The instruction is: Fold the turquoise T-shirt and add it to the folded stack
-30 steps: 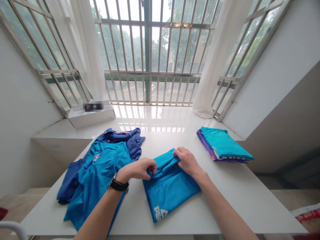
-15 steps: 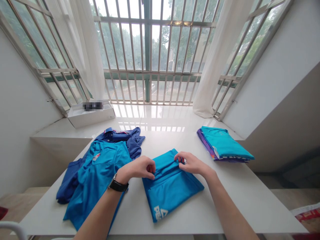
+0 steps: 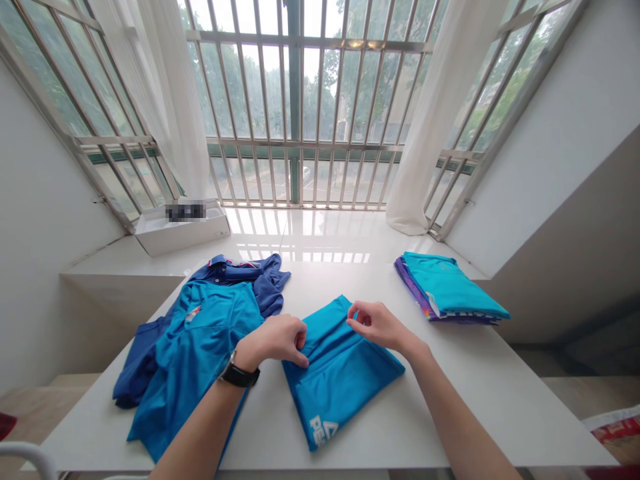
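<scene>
White table under barred windows: left hand closed on the folded blue shirt, right hand half-open at its edge, beside stacked shirts

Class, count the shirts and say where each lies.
5: at left, a bright blue polo shirt over a navy polo; centre, a half-folded blue shirt; at right, a teal shirt on a purple shirt. More may be hidden.

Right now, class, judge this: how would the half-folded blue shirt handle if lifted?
The blue shirt would probably hang floppy: its thin fabric buckles into soft creases at the left hand. It looks light for its size. Its smooth sheen suggests it might slip, so the fold could fall open.
</scene>
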Motion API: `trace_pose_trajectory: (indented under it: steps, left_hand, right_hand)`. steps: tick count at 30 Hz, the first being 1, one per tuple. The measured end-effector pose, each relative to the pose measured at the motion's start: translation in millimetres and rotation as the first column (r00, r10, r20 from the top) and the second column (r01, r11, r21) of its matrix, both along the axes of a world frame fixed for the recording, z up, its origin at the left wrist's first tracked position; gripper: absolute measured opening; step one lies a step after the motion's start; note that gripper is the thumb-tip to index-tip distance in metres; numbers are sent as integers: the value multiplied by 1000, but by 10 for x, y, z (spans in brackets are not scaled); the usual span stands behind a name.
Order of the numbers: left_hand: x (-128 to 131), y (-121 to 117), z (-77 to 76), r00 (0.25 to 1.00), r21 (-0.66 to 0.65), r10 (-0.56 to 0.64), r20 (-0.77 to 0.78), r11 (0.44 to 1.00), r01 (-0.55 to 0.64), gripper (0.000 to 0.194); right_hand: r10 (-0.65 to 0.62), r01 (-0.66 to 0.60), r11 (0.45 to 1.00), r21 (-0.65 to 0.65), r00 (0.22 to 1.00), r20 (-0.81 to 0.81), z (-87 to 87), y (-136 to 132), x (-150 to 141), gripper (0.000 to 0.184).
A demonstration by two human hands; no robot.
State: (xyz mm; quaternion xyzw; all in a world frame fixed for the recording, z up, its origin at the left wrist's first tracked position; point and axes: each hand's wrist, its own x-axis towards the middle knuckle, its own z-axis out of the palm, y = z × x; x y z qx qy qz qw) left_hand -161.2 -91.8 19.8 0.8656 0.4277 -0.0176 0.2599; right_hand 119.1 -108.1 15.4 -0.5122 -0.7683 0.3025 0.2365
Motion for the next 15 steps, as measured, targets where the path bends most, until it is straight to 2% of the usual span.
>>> trace_pose_trajectory:
  steps: [3,5,7,8,10,15]
  left_hand:
    - [17,11,7,999,19,32,7,999,-32,30]
    - [26,28,7,998,59,61,25,996,-63,26]
    - [39,49,-8,995,106,93,46,990,-97,23]
    - [46,59,-22,993,129,108,52,985,-114,22]
    - [65,77,-60,989,181,130,64,974,-139,21]
    - [109,102,-154,984,295,152,90,940,-172,19]
  right_hand:
    - [82,-106,965,-242,991,-109,43,-73,-35,25]
    - [148,-194,900,-390,978,-145,54,-104,-32,27]
    - [215,-257,840,-479,966,-141,52,-115,-19,28]
    - [239,-272,824,-497,962,-130,46,-113,-11,29]
    - [257,-277,830,-484,960,-110,28,-97,3,32]
    - [216,-214,912,-349,976,-33,-41,-31,31,26]
